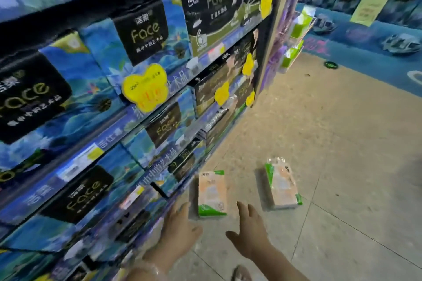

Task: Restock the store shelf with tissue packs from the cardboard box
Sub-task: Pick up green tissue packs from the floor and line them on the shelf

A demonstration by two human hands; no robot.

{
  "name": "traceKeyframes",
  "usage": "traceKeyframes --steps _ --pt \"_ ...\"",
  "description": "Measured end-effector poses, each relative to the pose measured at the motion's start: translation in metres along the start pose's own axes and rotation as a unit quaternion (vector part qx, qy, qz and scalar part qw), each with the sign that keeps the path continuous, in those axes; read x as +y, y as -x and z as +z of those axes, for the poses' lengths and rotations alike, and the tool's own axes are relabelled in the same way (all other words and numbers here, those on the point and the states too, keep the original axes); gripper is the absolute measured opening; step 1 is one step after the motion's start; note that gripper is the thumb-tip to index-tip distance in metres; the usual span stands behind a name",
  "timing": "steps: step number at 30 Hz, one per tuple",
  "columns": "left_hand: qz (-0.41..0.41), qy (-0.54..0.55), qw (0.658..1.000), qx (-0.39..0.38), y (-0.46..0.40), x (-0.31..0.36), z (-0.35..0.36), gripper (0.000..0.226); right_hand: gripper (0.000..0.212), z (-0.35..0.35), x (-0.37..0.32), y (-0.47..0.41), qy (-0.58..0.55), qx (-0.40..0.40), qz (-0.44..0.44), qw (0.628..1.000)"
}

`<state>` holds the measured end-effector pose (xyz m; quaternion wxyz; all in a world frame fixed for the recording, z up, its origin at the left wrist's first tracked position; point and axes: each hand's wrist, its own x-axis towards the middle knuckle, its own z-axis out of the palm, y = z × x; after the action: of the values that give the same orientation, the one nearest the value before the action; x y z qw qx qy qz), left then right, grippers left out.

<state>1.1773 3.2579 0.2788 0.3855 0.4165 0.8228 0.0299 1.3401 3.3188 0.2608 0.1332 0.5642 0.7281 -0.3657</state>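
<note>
— Both hands are nearest to us, low in the view. On the left side, the left hand (180,226) is stretched forward with the fingers relaxed, and it holds nothing. What is beside it?

— Just left of that hand runs the store shelf (118,134), full of dark and blue "Face" packs (146,34) that stand upright with the label to the aisle, I think so that a customer can read them. Yellow tags (146,86) hang on the shelf edges.

— And between the hands?

— A little ahead of both hands lies the near tissue pack (212,194), flat on the floor (342,166), close to the foot of the shelf. The right hand (250,235) is also spread and empty. In my judgement the two hands come at this pack from each side, to lift it.

— Further right?

— Ahead and right of the right hand lies a second tissue pack (282,185), also flat, apart from the first one.

— Where is the cardboard box?

— I cannot see it here, so I cannot tell what remains in it.
</note>
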Motion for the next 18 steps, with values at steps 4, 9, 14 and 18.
traceKeyframes --steps 4,9,14,18 --pt "-0.034 0.049 0.998 -0.037 -0.079 0.002 0.035 0.079 0.079 0.011 0.030 -0.075 -0.019 -0.041 0.027 0.999" --pt "-0.127 0.253 0.956 -0.071 -0.191 -0.032 0.095 0.075 0.077 0.058 0.068 -0.185 -0.057 -0.077 0.063 0.993" --pt "-0.184 0.290 0.938 -0.044 -0.324 -0.077 0.183 0.081 0.082 0.134 0.114 -0.320 -0.091 -0.086 0.070 0.990" --pt "-0.178 0.317 0.930 -0.054 -0.444 -0.128 0.269 0.109 0.097 0.212 0.151 -0.428 -0.201 -0.079 0.100 0.971"
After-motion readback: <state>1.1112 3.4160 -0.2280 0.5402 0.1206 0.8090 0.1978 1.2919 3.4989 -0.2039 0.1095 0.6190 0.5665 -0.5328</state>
